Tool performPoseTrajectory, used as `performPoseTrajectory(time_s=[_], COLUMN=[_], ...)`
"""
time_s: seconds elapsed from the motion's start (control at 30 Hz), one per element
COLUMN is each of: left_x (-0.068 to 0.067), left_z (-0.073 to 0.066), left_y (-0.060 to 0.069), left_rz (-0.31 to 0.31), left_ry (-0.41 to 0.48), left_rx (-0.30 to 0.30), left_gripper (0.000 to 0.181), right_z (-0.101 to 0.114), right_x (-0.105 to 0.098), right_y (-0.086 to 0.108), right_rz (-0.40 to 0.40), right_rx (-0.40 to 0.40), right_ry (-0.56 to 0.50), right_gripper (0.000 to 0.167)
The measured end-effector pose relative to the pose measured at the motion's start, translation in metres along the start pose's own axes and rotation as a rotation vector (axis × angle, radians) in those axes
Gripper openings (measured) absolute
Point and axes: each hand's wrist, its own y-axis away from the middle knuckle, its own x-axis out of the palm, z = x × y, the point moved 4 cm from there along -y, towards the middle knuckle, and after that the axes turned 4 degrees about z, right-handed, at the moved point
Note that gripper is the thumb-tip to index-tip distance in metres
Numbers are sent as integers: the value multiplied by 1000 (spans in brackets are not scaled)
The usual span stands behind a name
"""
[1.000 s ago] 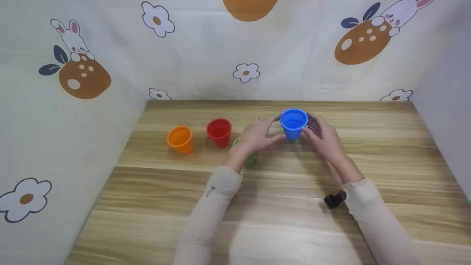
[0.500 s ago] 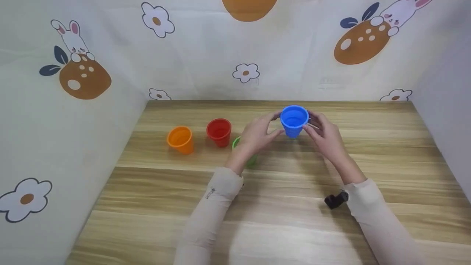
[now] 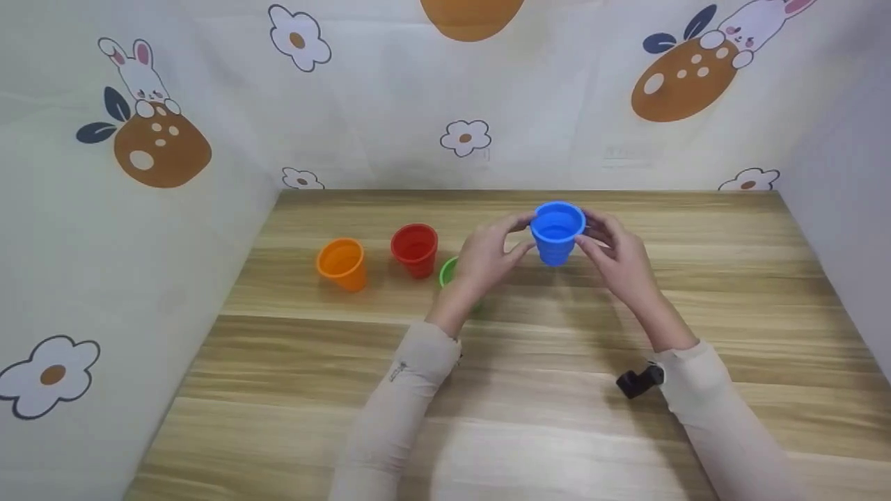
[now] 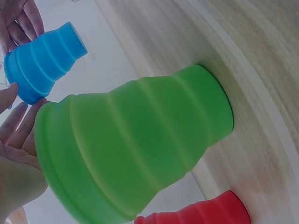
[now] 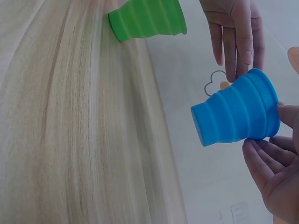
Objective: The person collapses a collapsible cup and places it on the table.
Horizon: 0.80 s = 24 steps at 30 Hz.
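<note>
A blue cup (image 3: 555, 240) with ringed, tapering sides is held upright above the table, its bottom off the wood in both wrist views. My left hand (image 3: 487, 254) has its thumb and fingers at the cup's left side, near the rim. From the other side, my right hand (image 3: 619, 261) grips it between thumb and fingers, as the right wrist view also shows on the blue cup (image 5: 236, 112). Beneath my left forearm stands a green cup (image 3: 449, 271), mostly hidden in the head view but large in the left wrist view, where the green cup (image 4: 135, 135) is upright on the table.
A red cup (image 3: 415, 254) and an orange cup (image 3: 342, 266) stand upright to the left on the wooden table (image 3: 278, 390). A patterned cloth wall (image 3: 376, 118) rises behind. A black device (image 3: 639, 381) sits at my right cuff.
Both hands and the blue cup have risen a little and shifted slightly right, with a small dip in the last half second. The orange, red and green cups stay put.
</note>
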Motion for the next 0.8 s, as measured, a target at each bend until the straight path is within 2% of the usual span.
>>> performPoseTrajectory(time_s=[0.17,0.4,0.6,0.8], left_x=[-1,-2,-5,-5], left_z=[-1,-4,-5,-5], left_y=[2,6,12,15], left_rz=[-35,-82,-151,-183], left_ry=[-20,-58,-108,-135], left_rx=[10,-16,17,52], left_gripper=[42,39,34,29], right_z=[1,2,2,1], right_x=[0,1,3,3], right_y=[2,4,6,8], right_rz=[2,-4,14,35], right_rx=[16,18,13,35], right_ry=[3,-25,-77,-124], right_gripper=[47,44,43,43])
